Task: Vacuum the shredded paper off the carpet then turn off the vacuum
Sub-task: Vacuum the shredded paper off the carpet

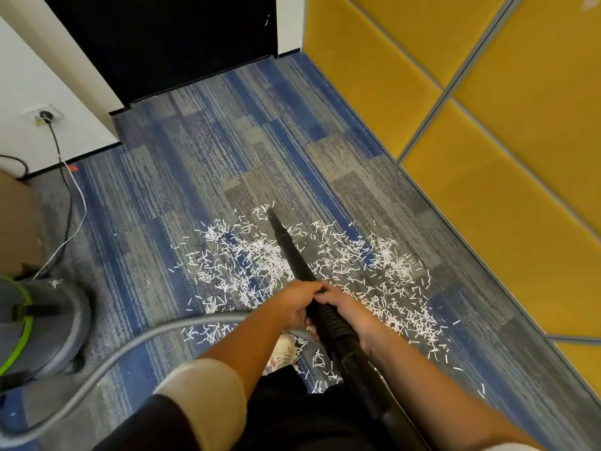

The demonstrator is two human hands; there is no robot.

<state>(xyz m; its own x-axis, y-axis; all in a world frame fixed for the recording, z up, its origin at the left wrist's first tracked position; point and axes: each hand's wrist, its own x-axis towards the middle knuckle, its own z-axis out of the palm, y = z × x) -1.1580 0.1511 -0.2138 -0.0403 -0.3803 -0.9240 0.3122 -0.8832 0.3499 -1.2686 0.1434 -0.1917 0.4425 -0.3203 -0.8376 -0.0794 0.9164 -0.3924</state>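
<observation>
White shredded paper [374, 265] lies scattered over the blue and grey carpet [208, 164] in the middle of the view. A black vacuum wand [289, 245] slants away from me, its narrow tip [270, 212] down at the far edge of the paper. My left hand [292, 304] grips the wand from the left and my right hand [341, 304] grips it from the right, side by side where the ribbed part starts. A grey hose [136, 343] curves off to the left. The grey and green vacuum body [35, 327] stands at the left edge.
Yellow padded wall panels [487, 131] run along the right side. A dark doorway [169, 43] is straight ahead. On the white wall at left a plug sits in a socket [45, 116], with cables [70, 203] trailing down over the floor. A cardboard box [16, 222] stands beside them.
</observation>
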